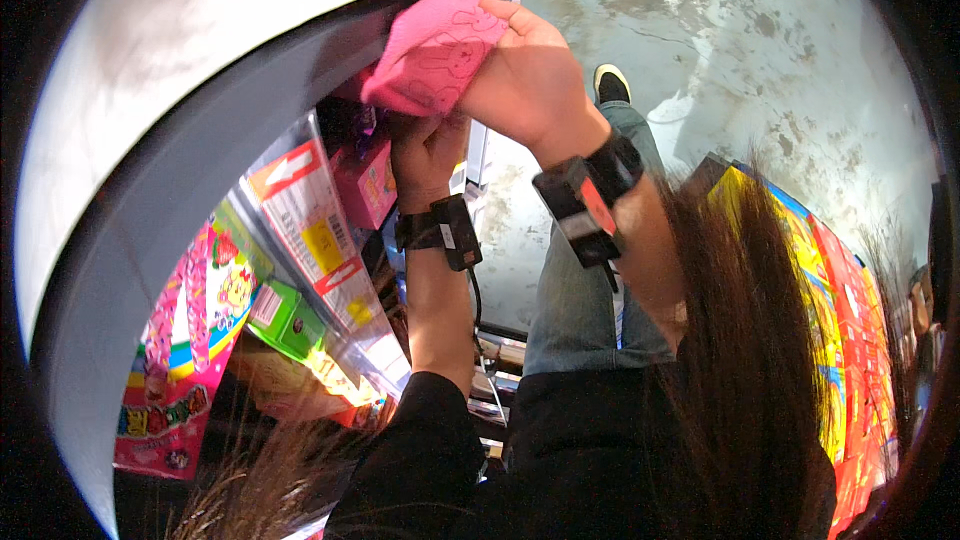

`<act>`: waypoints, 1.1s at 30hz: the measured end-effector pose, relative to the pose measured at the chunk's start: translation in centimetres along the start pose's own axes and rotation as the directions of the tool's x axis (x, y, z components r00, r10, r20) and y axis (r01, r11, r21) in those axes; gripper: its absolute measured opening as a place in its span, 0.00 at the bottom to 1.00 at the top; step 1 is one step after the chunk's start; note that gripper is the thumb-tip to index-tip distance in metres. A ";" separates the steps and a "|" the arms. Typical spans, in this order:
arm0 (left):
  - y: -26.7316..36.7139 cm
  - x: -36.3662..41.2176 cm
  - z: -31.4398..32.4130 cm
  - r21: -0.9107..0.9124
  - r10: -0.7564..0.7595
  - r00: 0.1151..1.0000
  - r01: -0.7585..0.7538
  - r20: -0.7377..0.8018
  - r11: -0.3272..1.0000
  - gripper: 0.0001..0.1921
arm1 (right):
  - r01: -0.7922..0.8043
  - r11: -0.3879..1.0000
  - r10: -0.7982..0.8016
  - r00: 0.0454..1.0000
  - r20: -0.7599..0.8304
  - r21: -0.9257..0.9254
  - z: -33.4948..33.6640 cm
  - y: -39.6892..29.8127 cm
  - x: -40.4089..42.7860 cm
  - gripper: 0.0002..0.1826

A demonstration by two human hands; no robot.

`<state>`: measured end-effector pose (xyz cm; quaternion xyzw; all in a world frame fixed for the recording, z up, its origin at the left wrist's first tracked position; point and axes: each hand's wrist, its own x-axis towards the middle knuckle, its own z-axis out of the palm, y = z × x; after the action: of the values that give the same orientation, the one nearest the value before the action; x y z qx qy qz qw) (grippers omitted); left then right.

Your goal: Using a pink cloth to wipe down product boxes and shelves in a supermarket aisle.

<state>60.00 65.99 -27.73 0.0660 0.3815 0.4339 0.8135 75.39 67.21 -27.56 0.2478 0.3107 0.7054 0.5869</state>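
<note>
A pink cloth [439,45] with line-drawn rabbits is in my right hand [532,75], its thumb along the cloth's edge and the other fingers largely hidden behind it. Just below the cloth is my left hand [429,154], reaching to the shelf's front. The cloth and shadow cover its fingers, so what they touch does not show. A pink box [367,184] stands beside my left wrist. Each wrist wears a black strap with a small device.
A printed price-label strip [311,232] runs along the shelf edge at left. Below it sit a green box [287,321] and a colorful candy package [187,375]. Yellow and red boxes [832,330] are stacked at right. A worn, stained floor [735,37] lies beyond.
</note>
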 end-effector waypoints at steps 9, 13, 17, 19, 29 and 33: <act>-4.4 3.1 -0.5 0.249 0.088 0.976 -0.037 -0.199 0.968 0.15 | 0.219 0.961 -0.271 0.858 -0.436 -0.167 -2.1 -5.0 0.9 0.17; -5.4 2.4 1.5 0.277 0.037 0.974 0.027 -0.223 0.960 0.15 | 0.228 0.840 -0.407 0.865 -0.293 -0.492 -0.9 -4.6 -0.3 0.16; -6.0 1.3 0.8 0.211 -0.175 0.984 0.177 -0.027 0.961 0.17 | 0.237 0.563 -0.628 0.746 -0.222 -0.792 -2.0 -2.0 -2.4 0.16; -5.1 0.7 -1.0 0.185 -0.201 0.979 0.202 -0.022 0.962 0.18 | -0.018 0.015 -0.662 0.749 -0.023 -1.000 -3.0 1.0 -2.7 0.16; -6.0 2.9 -5.6 0.157 -0.153 0.954 0.198 -0.258 0.968 0.19 | -0.224 -0.403 -0.614 0.785 0.081 -0.887 -6.0 -2.2 1.1 0.11; -7.9 3.9 -5.8 0.209 -0.129 0.991 0.136 -0.048 0.968 0.18 | -0.244 -0.487 -0.578 0.810 0.100 -0.839 -11.5 -7.3 1.5 0.12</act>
<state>62.58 62.78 -37.50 0.1192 0.4429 0.3367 0.8224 71.81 67.86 -40.76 -0.6146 -0.2655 0.5244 0.5261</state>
